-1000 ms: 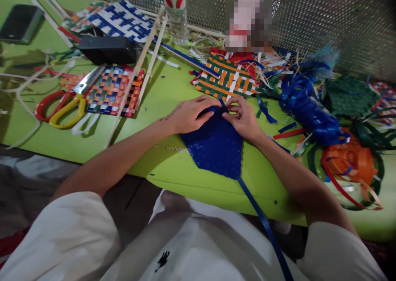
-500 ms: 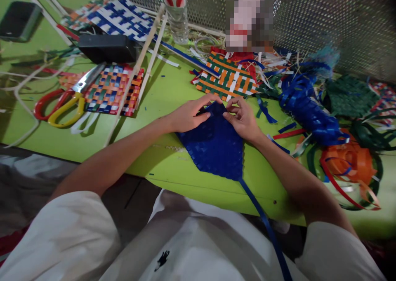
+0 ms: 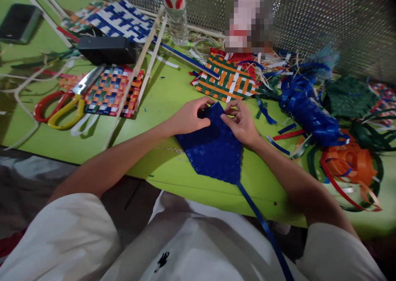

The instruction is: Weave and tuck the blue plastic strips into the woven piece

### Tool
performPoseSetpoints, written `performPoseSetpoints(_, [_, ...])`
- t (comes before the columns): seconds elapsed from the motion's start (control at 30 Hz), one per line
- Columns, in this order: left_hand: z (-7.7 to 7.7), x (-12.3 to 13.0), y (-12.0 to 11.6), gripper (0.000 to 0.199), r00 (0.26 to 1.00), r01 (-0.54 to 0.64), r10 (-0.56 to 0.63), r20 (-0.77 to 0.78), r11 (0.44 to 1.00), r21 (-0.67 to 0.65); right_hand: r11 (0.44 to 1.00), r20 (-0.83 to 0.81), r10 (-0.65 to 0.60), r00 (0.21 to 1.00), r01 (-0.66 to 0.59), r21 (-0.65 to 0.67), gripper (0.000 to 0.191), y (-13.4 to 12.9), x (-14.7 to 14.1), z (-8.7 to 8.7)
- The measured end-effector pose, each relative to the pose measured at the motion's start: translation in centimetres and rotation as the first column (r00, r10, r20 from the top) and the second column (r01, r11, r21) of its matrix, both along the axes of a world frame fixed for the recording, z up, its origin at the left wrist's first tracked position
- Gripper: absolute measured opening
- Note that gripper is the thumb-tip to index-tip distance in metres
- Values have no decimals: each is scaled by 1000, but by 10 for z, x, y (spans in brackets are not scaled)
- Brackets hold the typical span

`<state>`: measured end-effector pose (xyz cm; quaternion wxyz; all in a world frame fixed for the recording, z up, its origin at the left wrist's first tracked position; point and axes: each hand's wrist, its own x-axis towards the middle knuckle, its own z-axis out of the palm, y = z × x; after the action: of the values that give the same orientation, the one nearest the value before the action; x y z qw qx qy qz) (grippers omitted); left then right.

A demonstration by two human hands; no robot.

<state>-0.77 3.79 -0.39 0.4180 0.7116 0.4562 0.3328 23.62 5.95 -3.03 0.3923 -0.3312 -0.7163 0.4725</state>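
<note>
A dark blue woven mat (image 3: 213,149) of flat plastic strips lies in front of me, a narrow corner pointing away from me. My left hand (image 3: 188,115) grips the left side of that corner, its thumb over the mat and its fingers curled at the far edge. On the right side, my right hand (image 3: 239,120) pinches the mat's edge between thumb and bent fingers. Some fingertips are hidden behind the mat. One long blue strip (image 3: 262,223) runs from the near corner down over my shirt.
Left lie red-and-yellow-handled scissors (image 3: 69,99), a multicoloured woven piece (image 3: 107,89), a black box (image 3: 107,49) and thin sticks (image 3: 133,75). Beyond my hands are a green-and-orange woven piece (image 3: 225,77) and a water bottle (image 3: 176,21). Blue (image 3: 312,108) and orange strip bundles (image 3: 349,157) lie right.
My left thumb has moved slightly away from the far corner, and its gap to the index finger is wider. More of the mat's tip shows between my hands.
</note>
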Motion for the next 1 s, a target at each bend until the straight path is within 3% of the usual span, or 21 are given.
performPoseSetpoints(0.4, [2, 1, -3, 55, 999, -46, 45, 13, 999, 10, 1000, -33, -23, 999, 23, 6, 50, -4, -3, 1])
performPoseSetpoints(0.6, [1, -6, 8, 39, 981, 27, 20, 194, 972, -235, 998, -27, -50, 998, 49, -26, 54, -3, -2, 1])
performPoseSetpoints(0.77, [2, -5, 5, 43, 990, -39, 64, 129, 982, -185, 997, -13, 15, 1000, -16, -79, 51, -12, -6, 9])
performPoseSetpoints(1.0, [4, -3, 2, 41, 996, -42, 52, 71, 990, -132, 997, 21, 9, 1000, -7, -71, 50, -15, -8, 8])
